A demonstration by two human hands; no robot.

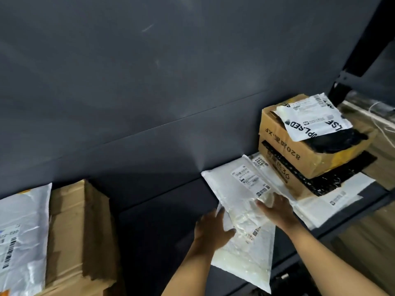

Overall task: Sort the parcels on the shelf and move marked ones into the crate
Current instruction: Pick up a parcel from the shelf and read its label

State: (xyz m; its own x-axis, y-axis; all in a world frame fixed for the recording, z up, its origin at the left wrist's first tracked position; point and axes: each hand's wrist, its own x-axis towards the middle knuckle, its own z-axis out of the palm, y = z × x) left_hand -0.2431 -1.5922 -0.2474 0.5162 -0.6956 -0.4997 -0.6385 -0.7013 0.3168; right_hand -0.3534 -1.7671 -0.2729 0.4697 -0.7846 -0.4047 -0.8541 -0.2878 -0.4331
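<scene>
A white plastic mailer parcel (237, 184) with a printed label lies on the dark shelf (162, 201). A second pale, translucent bag parcel (245, 257) hangs over the shelf's front edge. My left hand (210, 229) grips the left edge of this bag. My right hand (275, 208) lies on top where the two parcels overlap, fingers spread flat. No crate is in view.
Two stacked cardboard boxes (299, 150) stand at the right, with a white and black mailer (314, 118) on top and flat white parcels (333, 201) beneath. At the left a cardboard box (79, 231) and a white mailer (21, 236). Dark back wall behind.
</scene>
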